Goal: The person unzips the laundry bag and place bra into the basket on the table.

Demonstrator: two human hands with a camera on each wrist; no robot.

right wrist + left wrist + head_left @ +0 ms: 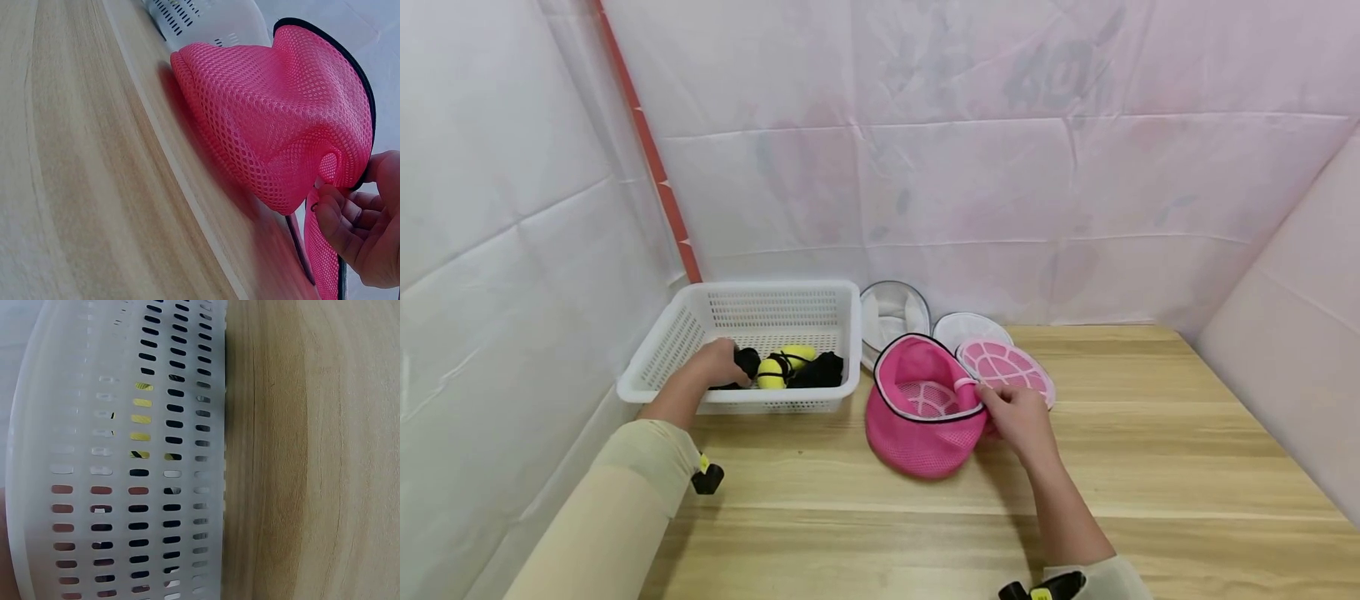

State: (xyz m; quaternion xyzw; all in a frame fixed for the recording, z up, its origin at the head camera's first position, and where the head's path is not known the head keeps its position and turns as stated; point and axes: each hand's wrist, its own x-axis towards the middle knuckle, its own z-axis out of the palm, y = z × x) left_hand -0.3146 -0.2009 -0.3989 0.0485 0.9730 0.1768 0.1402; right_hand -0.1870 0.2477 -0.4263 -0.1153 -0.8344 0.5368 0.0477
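Observation:
My left hand (713,363) reaches into the white plastic basket (741,400), its fingers curled round a black rolled cloth bundle (747,361). Beside it in the basket lie yellow-and-black bundles (772,373) and another black cloth piece (823,372). Most of the left hand is hidden behind the slotted basket wall (119,450) in the left wrist view. A pink mesh laundry bag (917,446) stands to the right of the basket with its black-edged mouth gaping. My right hand (1018,417) pinches the bag's rim at the right, where its round pink lid (1009,367) folds back.
Behind the pink bag, a white mesh bag (891,312) with a dark rim stands against the sheeted wall (962,192). Its neighbour is a round white mesh lid (972,327). All of this sits on a wood-grain table (1157,450), with another sheeted wall at the left (497,250).

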